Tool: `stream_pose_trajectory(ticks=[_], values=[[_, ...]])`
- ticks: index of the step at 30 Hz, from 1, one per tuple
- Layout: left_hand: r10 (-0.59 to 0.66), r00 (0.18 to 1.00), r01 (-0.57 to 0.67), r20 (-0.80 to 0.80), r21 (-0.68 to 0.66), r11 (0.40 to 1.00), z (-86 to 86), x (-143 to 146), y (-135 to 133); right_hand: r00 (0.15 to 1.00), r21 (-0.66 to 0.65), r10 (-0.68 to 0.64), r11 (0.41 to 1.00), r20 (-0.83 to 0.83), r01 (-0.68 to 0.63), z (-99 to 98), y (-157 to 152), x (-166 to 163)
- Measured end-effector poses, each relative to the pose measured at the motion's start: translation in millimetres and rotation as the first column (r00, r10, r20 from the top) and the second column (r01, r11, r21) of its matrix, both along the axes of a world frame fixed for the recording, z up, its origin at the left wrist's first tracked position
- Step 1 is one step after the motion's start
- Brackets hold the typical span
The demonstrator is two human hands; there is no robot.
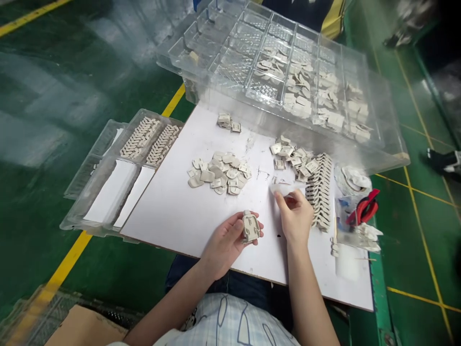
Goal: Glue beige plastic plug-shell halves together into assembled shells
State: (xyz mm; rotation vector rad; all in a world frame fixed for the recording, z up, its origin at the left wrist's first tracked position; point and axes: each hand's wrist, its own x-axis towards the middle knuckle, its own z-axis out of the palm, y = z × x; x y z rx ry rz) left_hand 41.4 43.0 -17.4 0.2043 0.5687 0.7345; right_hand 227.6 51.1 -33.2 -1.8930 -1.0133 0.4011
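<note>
Left hand (228,236): fingers grasping the beige part (251,228), over the near side of the table (173,216), detailed face toward you. Thumb sits on its left edge, the other fingers run behind and show past the right edge. Right hand (297,214): thumb and forefinger pinched on a pale piece (279,189), just left of the stacked row (320,192). That one's blurred, can't tell its exact shape.

Handling, my read: moulded plastic, light, stiff, won't flex much. Smooth outer faces could slide under dry fingers, so no loose fingertip holds. Take it by the two long side edges, back supported by your fingers, as the left has it now. Stay off the small raised features inside and the narrow tab on top; those look the easiest to snap. Loose pile (208,176) overlaps, so lift singles by the rim.
</note>
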Motion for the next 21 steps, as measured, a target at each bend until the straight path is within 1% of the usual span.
stream_pose_trajectory(ticks=[2, 3, 4, 5, 6, 7, 8, 9, 11, 12, 13, 15, 17, 19, 21], values=[[0.0, 1.0, 0.0, 0.026, 0.002, 1.0, -1.7, -0.8, -0.5, 0.997, -0.009, 0.033, 0.999, 0.071, -0.032, 3.1, -3.1, -1.6], [0.0, 0.999, -0.001, 0.042, 0.009, 1.0, -2.5, -1.4, -0.9, 0.993, 0.02, 0.037, 0.999, 0.116, -0.04, 6.6, -6.5, -3.3], [-0.001, 0.998, 0.0, 0.058, 0.019, 1.0, -2.9, -2.1, -1.5, 0.982, 0.084, 0.014, 0.996, 0.186, -0.03, 11.3, -10.9, -5.5], [-0.004, 0.997, 0.002, 0.074, 0.031, 1.0, -2.9, -3.2, -2.3, 0.961, 0.174, -0.032, 0.985, 0.273, -0.017, 16.9, -15.5, -8.4], [-0.006, 0.996, 0.002, 0.086, 0.041, 0.999, -2.5, -4.6, -3.4, 0.929, 0.266, -0.073, 0.964, 0.362, -0.027, 23.0, -19.6, -11.9], [-0.006, 0.995, 0.002, 0.095, 0.046, 0.999, -1.7, -6.5, -5.0, 0.894, 0.331, -0.087, 0.941, 0.44, -0.071, 29.0, -22.0, -15.8], [-0.002, 0.995, -0.002, 0.103, 0.045, 0.999, -0.5, -8.8, -6.9, 0.863, 0.347, -0.052, 0.926, 0.503, -0.147, 34.5, -22.0, -20.0], [0.002, 0.994, -0.006, 0.109, 0.041, 0.999, 0.7, -11.5, -9.4, 0.833, 0.318, 0.035, 0.915, 0.553, -0.25, 38.7, -19.1, -24.6], [0.004, 0.993, -0.007, 0.118, 0.032, 0.999, 3.0, -18.0, -15.3, 0.746, 0.184, 0.275, 0.864, 0.607, -0.468, 42.5, -5.0, -33.9], [0.001, 0.992, -0.005, 0.123, 0.031, 0.999, 3.7, -21.5, -18.6, 0.69, 0.12, 0.366, 0.828, 0.624, -0.547, 42.0, 4.7, -38.4], [-0.004, 0.992, -0.001, 0.126, 0.034, 0.999, 3.9, -25.0, -21.9, 0.639, 0.064, 0.429, 0.798, 0.638, -0.599, 40.1, 14.8, -42.6], [-0.004, 0.993, -0.001, 0.12, 0.042, 0.999, 3.2, -31.7, -27.7, 0.556, -0.04, 0.503, 0.764, 0.661, -0.644, 34.3, 32.2, -49.3], [0.019, 0.995, -0.023, 0.1, 0.032, 0.999, 1.6, -37.5, -31.3, 0.506, -0.124, 0.539, 0.757, 0.673, -0.642, 28.3, 41.8, -52.9], [0.051, 0.995, -0.052, 0.08, 0.004, 0.999, 0.1, -42.4, -32.2, 0.483, -0.158, 0.549, 0.755, 0.682, -0.636, 24.0, 43.7, -53.6], [0.067, 0.995, -0.065, 0.069, -0.027, 0.997, -0.9, -46.1, -31.1, 0.474, -0.152, 0.543, 0.753, 0.694, -0.64, 21.6, 41.7, -52.8]])
